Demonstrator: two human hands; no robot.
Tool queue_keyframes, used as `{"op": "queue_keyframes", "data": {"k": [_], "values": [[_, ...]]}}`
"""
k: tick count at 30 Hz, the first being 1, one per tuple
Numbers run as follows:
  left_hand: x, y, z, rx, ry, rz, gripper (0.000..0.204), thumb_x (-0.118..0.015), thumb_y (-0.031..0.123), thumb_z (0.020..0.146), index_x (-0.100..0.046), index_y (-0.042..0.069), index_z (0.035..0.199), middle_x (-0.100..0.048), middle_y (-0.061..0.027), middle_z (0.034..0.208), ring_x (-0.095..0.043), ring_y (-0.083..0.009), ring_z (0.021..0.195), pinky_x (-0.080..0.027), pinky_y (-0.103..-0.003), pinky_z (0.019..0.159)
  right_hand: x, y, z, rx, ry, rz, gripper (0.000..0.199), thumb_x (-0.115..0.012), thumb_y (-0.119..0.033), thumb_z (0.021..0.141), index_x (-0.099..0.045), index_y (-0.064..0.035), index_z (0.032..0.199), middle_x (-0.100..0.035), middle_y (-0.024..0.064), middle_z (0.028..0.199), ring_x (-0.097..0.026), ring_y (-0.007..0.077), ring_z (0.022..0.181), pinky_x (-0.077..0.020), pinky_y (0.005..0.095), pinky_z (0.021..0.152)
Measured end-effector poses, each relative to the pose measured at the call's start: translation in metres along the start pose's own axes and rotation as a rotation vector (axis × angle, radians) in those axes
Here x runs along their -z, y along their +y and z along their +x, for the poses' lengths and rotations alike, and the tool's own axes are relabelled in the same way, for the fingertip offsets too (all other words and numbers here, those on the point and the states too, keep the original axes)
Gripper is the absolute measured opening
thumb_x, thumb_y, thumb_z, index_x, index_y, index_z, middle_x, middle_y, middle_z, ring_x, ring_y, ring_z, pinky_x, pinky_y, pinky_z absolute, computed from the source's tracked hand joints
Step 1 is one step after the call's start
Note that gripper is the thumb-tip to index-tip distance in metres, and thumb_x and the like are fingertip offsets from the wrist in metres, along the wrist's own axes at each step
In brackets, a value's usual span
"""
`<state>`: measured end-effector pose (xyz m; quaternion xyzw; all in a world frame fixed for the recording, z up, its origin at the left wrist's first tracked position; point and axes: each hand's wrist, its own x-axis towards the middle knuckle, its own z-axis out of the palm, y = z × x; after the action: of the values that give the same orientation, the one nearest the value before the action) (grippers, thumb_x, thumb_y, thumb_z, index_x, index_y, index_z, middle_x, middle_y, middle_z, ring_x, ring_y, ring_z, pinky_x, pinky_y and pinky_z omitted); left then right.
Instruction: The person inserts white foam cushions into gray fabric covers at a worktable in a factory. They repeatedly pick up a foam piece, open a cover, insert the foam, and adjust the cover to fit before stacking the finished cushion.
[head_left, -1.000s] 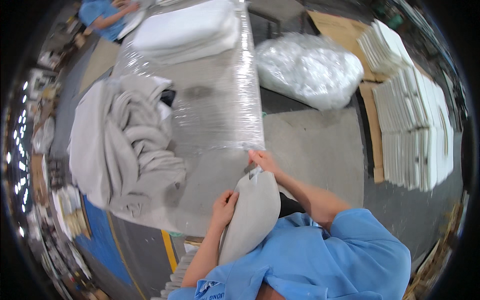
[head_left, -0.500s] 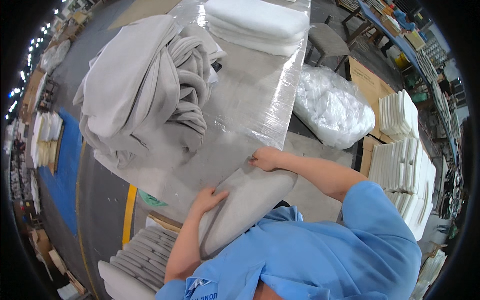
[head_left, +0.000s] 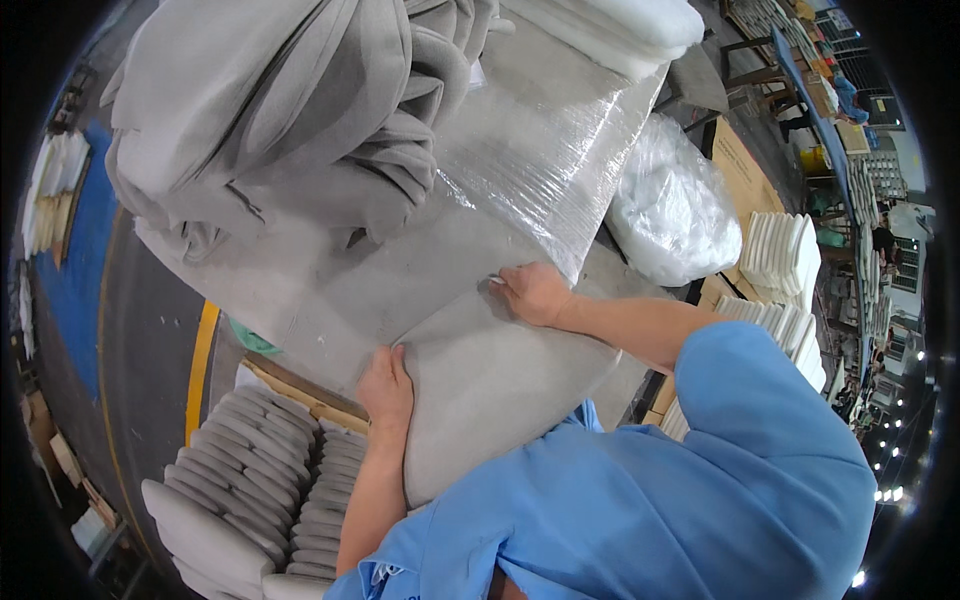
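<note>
A light grey fabric cushion cover [head_left: 500, 390] lies between my forearms, its near end against my blue shirt. My left hand [head_left: 387, 388] is closed on its left edge, thumb along the top and the other fingers tucked out of sight. At the far corner, my right hand [head_left: 535, 293] pinches the cover's edge between thumb and fingers. The far edge runs fairly straight between the two hands. Whether padding fills the cover, I cannot tell. Beyond it stands the table [head_left: 540, 140], partly wrapped in clear plastic film.
A large heap of grey fabric covers [head_left: 270, 90] sits on the table's left. White padding [head_left: 625, 30] is stacked at the far end. Finished-looking grey cushions [head_left: 240, 470] stand in rows at lower left. A clear plastic bag [head_left: 670, 205] and white pads [head_left: 780, 260] are to the right.
The view has shifted, bringing the grey heap nearer. My left hand has moved to the cover's far left corner area, and the cover now looks flatter and more spread out. Both hands keep their hold.
</note>
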<state>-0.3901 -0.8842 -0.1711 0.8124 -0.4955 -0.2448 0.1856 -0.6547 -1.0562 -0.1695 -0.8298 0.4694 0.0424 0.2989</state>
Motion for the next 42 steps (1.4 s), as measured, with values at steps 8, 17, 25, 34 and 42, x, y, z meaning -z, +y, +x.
{"op": "queue_keyframes", "data": {"k": [8,17,25,34,42], "values": [[0.046,-0.009,-0.009,-0.001,-0.228,0.018,0.039,-0.067,0.039,0.100,-0.065,0.001,0.094,-0.069,-0.0238,0.087,-0.067,-0.0457,0.087,-0.051,-0.051,0.075,0.012,0.004,-0.008,0.081,0.105,0.026,0.037,-0.058,-0.036,0.104,-0.067,-0.0030,0.091,-0.071,0.0243,0.082,-0.069,0.0471,0.084,-0.0539,0.0566,0.077],[0.040,-0.035,-0.022,0.143,-0.187,-0.039,0.040,-0.051,0.037,0.108,-0.064,0.000,0.104,-0.069,-0.0286,0.105,-0.064,-0.0497,0.103,-0.049,-0.054,0.087,0.008,0.007,-0.008,0.105,-0.022,0.045,0.041,-0.054,-0.041,0.106,-0.071,-0.0041,0.100,-0.073,0.0243,0.096,-0.070,0.0464,0.094,-0.0548,0.0554,0.085],[0.028,-0.013,-0.021,0.310,-0.040,-0.036,0.034,-0.053,0.031,0.109,-0.061,0.000,0.097,-0.067,-0.0288,0.089,-0.063,-0.0526,0.089,-0.047,-0.057,0.077,0.003,-0.010,0.006,-0.051,-0.079,-0.024,0.036,-0.055,-0.036,0.106,-0.071,-0.0043,0.101,-0.073,0.0234,0.095,-0.069,0.0479,0.091,-0.0544,0.0563,0.082],[0.017,-0.037,-0.016,0.224,0.060,-0.049,0.034,-0.059,0.034,0.106,-0.063,0.001,0.101,-0.068,-0.0265,0.090,-0.063,-0.0493,0.083,-0.049,-0.052,0.074,0.002,-0.010,0.019,0.058,0.071,0.021,0.022,-0.062,-0.028,0.100,-0.066,-0.0064,0.096,-0.070,0.0253,0.085,-0.069,0.0472,0.085,-0.0533,0.0568,0.075],[0.080,-0.089,-0.072,0.590,-0.177,-0.369,0.058,-0.068,0.054,0.100,-0.065,0.002,0.126,-0.074,-0.0119,0.100,-0.070,-0.0231,0.096,-0.054,-0.039,0.082,0.069,0.041,-0.043,-0.112,0.102,0.201,0.071,-0.079,-0.039,0.090,-0.054,-0.0087,0.148,-0.070,0.0235,0.117,-0.070,0.0372,0.111,-0.0552,0.0450,0.094]]}}
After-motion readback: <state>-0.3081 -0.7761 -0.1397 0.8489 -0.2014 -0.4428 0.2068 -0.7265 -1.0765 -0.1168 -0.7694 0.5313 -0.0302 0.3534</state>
